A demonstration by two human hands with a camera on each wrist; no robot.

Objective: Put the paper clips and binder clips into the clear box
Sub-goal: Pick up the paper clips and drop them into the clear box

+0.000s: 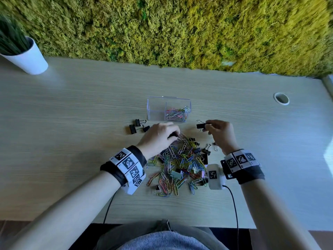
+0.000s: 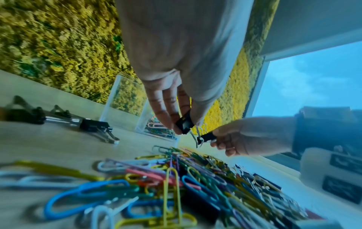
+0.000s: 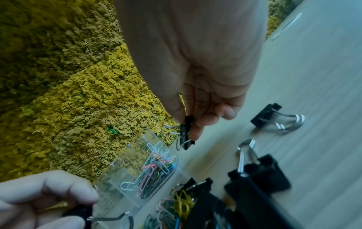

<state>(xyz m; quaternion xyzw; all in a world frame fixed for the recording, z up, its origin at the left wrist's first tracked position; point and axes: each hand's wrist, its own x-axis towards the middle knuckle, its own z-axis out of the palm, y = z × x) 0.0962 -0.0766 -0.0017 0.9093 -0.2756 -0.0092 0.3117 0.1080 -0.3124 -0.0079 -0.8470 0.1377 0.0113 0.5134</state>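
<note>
Between the thumb and fingertips of the right hand [image 1: 219, 134] a small black binder clip [image 1: 201, 125] is pinched, lifted clear of the table, its wire handles sticking out toward the clear box [image 1: 169, 108]. Just to its left, the left hand [image 1: 159, 137] curls its fingers [image 2: 165, 114] round another black binder clip [image 2: 184, 124], held low over the far edge of the pile of coloured paper clips [image 1: 180, 166]. That pile, with more black clips mixed in, spreads between the two wrists. The box stands just beyond both hands; its right compartment holds a heap of coloured paper clips, while the left one looks bare. Three loose binder clips [image 1: 137, 126] lie left of the hands, near the box. Everything rests on a pale wood-grain table [image 1: 72, 123] with a cable hole [image 1: 281, 98] at far right, a white plant pot [image 1: 27, 58] at far left, and a moss wall [image 1: 180, 27] behind.
</note>
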